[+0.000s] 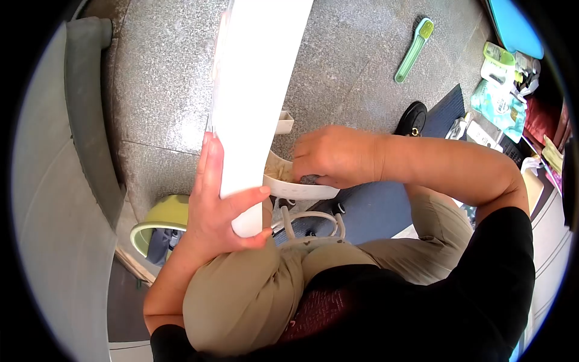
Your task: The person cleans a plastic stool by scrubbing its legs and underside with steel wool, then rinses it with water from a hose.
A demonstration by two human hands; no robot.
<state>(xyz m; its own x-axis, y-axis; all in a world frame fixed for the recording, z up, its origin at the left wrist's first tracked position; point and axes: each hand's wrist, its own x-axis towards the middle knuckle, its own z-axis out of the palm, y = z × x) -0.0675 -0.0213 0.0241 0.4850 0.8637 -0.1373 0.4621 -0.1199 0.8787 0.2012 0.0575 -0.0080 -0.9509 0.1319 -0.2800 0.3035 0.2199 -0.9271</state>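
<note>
Seen from the head, the left hand (211,208) grasps a long white panel (259,90) near its close end, thumb and fingers wrapped around it. The panel slants up and away from that hand, past the top edge of the view. To the right of it, the right hand (338,154) is clenched, knuckles up, with a small grey wad (310,179) showing beneath its fingers. Just under the wad is a white curved piece (304,191), which reaches back toward the panel's edge; whether the wad touches it, I cannot tell. A small white block (284,122) sits just beyond the right hand, beside the panel.

Farther out, ahead and to the right of the right hand, a green brush (414,53) lies on the grey floor (356,54). A black shoe (411,119) is nearer, beyond the right forearm, and a teal bag (502,107) lies farther right. Below the right hand is a blue mat (383,208). Outside the left wrist stands a green bucket (169,211) with dark cloth (158,244) inside.
</note>
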